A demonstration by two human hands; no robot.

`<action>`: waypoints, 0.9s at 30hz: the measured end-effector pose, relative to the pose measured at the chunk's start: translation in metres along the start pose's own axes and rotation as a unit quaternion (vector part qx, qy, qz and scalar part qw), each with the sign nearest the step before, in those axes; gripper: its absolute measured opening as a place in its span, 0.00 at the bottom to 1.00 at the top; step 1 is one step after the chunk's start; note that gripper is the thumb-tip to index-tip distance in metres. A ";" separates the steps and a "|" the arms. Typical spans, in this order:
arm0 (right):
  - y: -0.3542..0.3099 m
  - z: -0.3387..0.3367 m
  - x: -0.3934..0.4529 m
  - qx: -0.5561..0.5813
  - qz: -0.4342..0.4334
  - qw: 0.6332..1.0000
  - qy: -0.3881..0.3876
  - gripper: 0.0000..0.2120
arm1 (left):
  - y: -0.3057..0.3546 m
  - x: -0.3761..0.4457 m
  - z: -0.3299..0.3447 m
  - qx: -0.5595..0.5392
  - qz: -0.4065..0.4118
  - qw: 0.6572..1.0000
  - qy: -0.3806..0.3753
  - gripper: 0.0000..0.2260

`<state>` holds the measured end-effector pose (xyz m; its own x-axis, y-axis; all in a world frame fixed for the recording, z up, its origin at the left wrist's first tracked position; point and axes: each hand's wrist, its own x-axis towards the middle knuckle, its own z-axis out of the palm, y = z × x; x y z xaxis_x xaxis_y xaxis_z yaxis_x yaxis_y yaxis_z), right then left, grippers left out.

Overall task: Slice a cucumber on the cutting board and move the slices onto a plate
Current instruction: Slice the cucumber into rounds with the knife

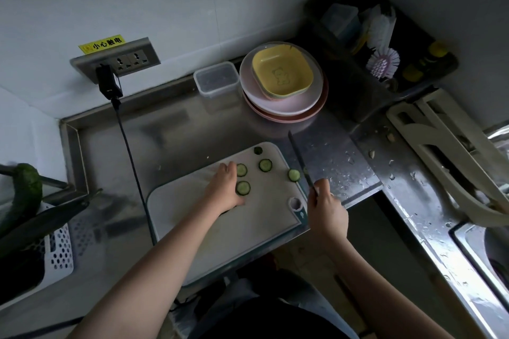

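A: What are the hands doing?

B: The left hand lies palm down on the white board, fingers fairly straight and close together. Its edge touches two cucumber slices; I cannot tell whether anything is held beneath the palm. The right hand is curled round the handle of a knife. The blade points away from the person, along the board's right edge and over the steel counter.

A: Where is the cucumber?

B: Four round slices lie flat on the far half of the board: the two by the left hand, one further back, one near the right edge just beside the blade. A small dark end piece sits at the far edge. Any uncut remainder is hidden, possibly under the left hand.

A: Anything else hard to see?

B: The picture is dim. At the left edge a white perforated basket holds dark long vegetables, partly cut off; one looks like a whole cucumber. At the right, a sink is cropped.

A: And the containers further back?

B: An empty clear plastic box stands beside a stack of pink plates, which carries a stack of square bowls, the top one yellow. Beyond, a dark corner rack holds brushes and blurred items.
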<state>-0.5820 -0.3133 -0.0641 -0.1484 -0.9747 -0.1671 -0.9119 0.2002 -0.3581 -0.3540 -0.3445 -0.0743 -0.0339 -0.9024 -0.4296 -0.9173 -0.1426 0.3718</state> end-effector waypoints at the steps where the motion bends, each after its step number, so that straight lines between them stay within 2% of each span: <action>1: 0.001 0.002 0.000 -0.011 -0.003 1.000 -0.009 0.05 | 0.003 0.003 0.001 0.004 0.000 1.000 0.004 0.35; 5: 0.003 0.006 -0.004 -0.040 0.000 0.999 -0.036 0.03 | 0.008 0.013 0.000 0.008 -0.005 1.000 0.007 0.35; 9: 0.000 0.010 -0.009 -0.052 0.009 0.996 -0.077 0.07 | 0.011 0.021 0.000 -0.061 -0.007 0.997 0.039 0.24; 12: -0.002 0.009 -0.011 -0.060 0.007 0.994 -0.086 0.05 | 0.013 0.025 0.004 -0.092 -0.007 0.994 0.063 0.21; 19: -0.026 0.016 -0.023 -0.040 -0.032 0.993 -0.107 0.04 | 0.008 0.025 0.012 -0.253 -0.012 0.965 0.070 0.14; 23: -0.043 0.028 -0.028 -0.032 -0.062 0.990 -0.122 0.07 | -0.010 0.010 0.010 -0.212 0.017 0.966 0.150 0.09; 27: -0.037 0.020 -0.024 -0.011 -0.065 0.996 -0.058 0.06 | -0.028 -0.013 0.007 -0.113 0.071 0.972 0.193 0.09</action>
<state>-0.5367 -0.2951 -0.0647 0.0162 -0.9739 -0.2264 -0.9289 0.0691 -0.3638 -0.3303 -0.3259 -0.0851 0.0384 -0.9986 -0.0361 -0.8027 -0.0523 0.5941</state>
